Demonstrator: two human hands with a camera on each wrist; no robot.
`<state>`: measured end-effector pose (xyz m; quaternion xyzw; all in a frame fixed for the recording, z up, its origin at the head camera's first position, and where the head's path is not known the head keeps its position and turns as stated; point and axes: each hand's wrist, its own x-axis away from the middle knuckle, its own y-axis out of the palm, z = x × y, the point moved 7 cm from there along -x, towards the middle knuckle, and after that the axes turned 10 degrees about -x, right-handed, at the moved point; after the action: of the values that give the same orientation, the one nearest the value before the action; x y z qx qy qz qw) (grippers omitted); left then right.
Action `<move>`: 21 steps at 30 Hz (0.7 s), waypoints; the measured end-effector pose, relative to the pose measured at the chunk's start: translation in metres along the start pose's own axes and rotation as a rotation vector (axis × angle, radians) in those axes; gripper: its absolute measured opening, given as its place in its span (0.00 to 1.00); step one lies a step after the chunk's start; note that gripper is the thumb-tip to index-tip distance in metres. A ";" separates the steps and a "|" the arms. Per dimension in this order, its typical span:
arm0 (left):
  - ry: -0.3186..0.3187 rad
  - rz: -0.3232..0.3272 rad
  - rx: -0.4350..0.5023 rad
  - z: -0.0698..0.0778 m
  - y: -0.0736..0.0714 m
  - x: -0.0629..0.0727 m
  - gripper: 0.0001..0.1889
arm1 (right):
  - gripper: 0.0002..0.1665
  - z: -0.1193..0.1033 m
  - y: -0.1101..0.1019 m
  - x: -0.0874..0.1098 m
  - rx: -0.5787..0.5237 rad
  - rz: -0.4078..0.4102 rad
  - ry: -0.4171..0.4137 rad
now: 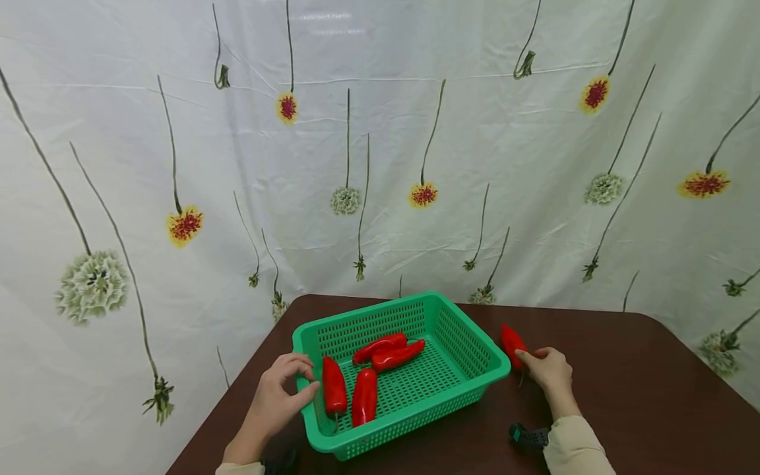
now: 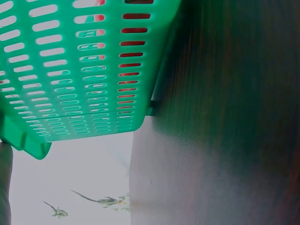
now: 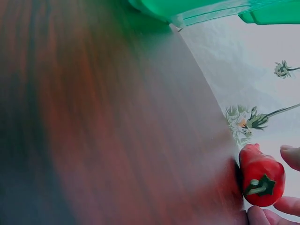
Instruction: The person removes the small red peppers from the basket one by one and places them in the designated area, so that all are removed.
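Observation:
In the head view a green plastic basket (image 1: 396, 307) holds several red peppers, among them a long pepper (image 1: 334, 386) at its left end. My left hand (image 1: 279, 389) holds the basket's left rim, fingers and thumb bent over it; in the left wrist view a finger (image 2: 4, 183) meets the rim's underside. Right of the basket another red pepper (image 1: 512, 343) lies on the table, its green stem (image 3: 261, 185) facing the right wrist camera. My right hand (image 1: 549, 373) straddles this pepper. Its thumb (image 3: 291, 157) stands slightly off the skin, while fingertips (image 3: 285, 205) reach its other side.
The dark brown wooden table (image 1: 623, 376) extends to the right of the basket. Behind it hangs a pale curtain (image 1: 386, 218) printed with flowers. A black strap (image 1: 528, 437) shows at my right wrist.

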<state>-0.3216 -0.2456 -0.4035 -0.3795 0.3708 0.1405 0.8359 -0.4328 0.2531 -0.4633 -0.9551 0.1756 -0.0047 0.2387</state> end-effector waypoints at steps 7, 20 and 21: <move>0.003 0.002 -0.004 -0.001 -0.001 0.000 0.18 | 0.40 -0.008 -0.010 0.001 -0.059 -0.038 0.013; 0.015 0.002 -0.011 0.001 -0.001 0.000 0.18 | 0.39 -0.078 -0.026 0.019 -0.220 -0.209 -0.094; 0.017 -0.001 -0.009 0.001 0.000 0.001 0.17 | 0.38 -0.085 -0.025 0.022 -0.229 -0.235 -0.108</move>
<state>-0.3202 -0.2450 -0.4033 -0.3845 0.3771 0.1387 0.8311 -0.4117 0.2278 -0.3786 -0.9888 0.0492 0.0386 0.1353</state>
